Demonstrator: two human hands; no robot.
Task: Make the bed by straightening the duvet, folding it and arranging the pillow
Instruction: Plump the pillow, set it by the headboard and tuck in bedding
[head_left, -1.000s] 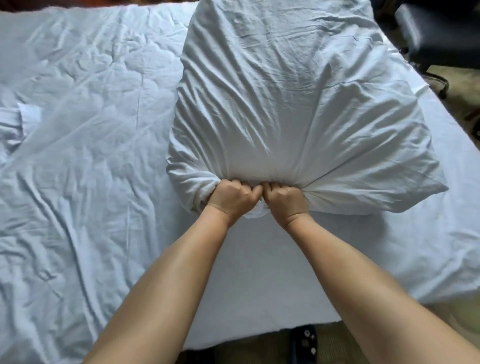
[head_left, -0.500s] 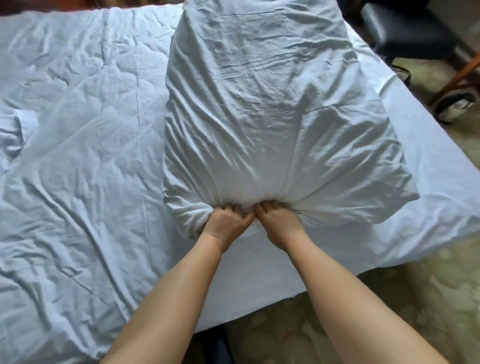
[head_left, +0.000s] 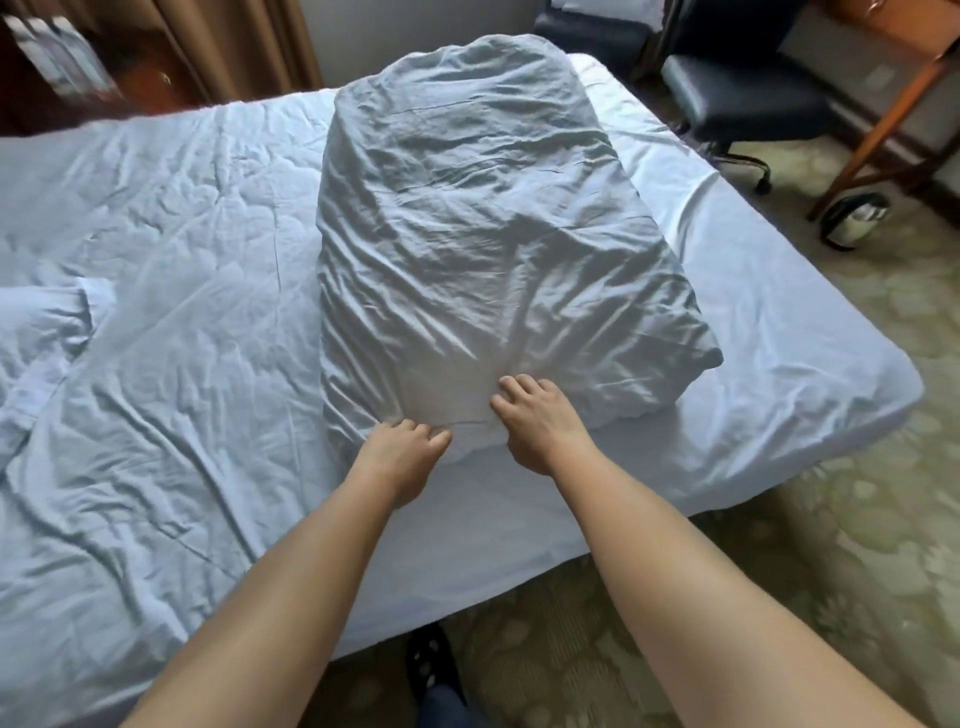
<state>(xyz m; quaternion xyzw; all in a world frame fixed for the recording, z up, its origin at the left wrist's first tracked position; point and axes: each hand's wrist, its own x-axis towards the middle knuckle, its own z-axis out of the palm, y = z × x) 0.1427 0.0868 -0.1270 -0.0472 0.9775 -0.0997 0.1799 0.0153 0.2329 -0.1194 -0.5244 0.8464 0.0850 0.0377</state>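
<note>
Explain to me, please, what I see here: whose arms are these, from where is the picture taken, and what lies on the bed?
There is no machine here. A person wears a wide-angle camera on the head, so you look forward and down along that person's own two bare arms. The left hand and the right hand both touch the near end of a big white pillow, which lies along the bed. The right hand's fingers rest spread on the cloth; the left hand's fingers are loosely bent at the pillow's edge. Neither hand plainly grips anything. Left of the pillow lies a crumpled white duvet, and under the pillow the white sheet shows. Behind the bed stands a dark chair.
</note>
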